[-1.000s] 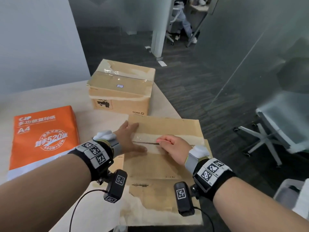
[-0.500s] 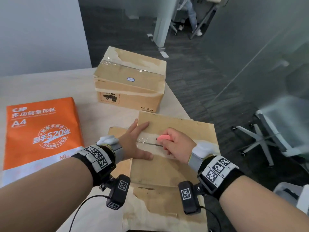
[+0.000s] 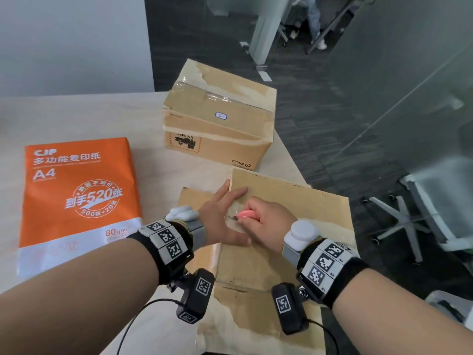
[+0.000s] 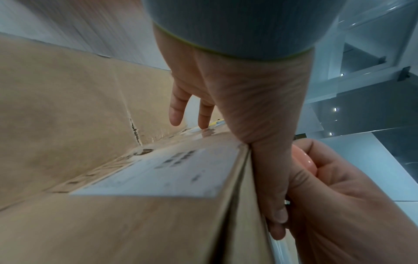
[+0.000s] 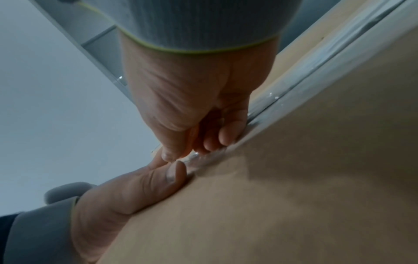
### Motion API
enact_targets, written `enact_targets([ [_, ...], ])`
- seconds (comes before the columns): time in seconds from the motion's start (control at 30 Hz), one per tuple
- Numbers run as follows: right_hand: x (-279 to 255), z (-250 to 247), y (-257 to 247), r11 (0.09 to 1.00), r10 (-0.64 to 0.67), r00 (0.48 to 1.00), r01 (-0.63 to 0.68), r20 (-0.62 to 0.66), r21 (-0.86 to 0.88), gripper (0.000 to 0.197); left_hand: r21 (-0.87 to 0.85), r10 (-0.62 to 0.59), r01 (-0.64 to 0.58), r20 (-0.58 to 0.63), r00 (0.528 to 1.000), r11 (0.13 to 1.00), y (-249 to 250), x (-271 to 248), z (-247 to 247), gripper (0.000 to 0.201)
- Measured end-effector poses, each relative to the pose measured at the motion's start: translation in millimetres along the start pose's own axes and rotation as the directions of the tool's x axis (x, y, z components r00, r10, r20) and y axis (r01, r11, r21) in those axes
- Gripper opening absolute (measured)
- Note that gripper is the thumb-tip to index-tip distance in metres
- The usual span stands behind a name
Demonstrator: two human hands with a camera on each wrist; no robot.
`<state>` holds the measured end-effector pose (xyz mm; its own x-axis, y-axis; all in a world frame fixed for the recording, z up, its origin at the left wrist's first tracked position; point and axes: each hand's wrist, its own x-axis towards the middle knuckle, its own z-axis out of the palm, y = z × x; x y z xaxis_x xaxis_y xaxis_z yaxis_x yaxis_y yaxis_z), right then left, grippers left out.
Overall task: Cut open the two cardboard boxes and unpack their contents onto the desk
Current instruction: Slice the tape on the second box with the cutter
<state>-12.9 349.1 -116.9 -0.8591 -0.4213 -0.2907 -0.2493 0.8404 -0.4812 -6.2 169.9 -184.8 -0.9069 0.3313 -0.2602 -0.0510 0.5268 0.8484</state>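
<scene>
A near cardboard box (image 3: 281, 257) lies before me, its top seam covered in clear tape (image 5: 267, 110). My left hand (image 3: 222, 216) rests flat on the box top at its left end, fingers straight. My right hand (image 3: 266, 221) grips a small pink cutter (image 3: 245, 214) with its tip at the taped seam, right beside the left thumb. The pink cutter (image 4: 303, 159) also shows in the left wrist view, wrapped by right-hand fingers. A second, taped cardboard box (image 3: 220, 119) stands shut farther back on the desk (image 3: 76, 116).
An orange ream of A4 paper (image 3: 76, 198) lies on the desk to the left. The desk's right edge runs just beside both boxes, with dark floor beyond. An office chair (image 3: 435, 208) stands at the right. A grey wall backs the desk.
My right hand has slid the pink cutter leftward along the taped seam until it is next to my left hand. The left hand stays pressed on the box. My head has tilted down slightly.
</scene>
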Motion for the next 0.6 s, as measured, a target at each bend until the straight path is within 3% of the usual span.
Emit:
enact_targets([
  [0.6,2.7,0.5,-9.3,0.977,-0.045,0.997,0.056,0.061,-0.207,0.015,0.024,-0.036,0.035,0.028,0.999,0.999,3.9,0.2,-2.0,0.127],
])
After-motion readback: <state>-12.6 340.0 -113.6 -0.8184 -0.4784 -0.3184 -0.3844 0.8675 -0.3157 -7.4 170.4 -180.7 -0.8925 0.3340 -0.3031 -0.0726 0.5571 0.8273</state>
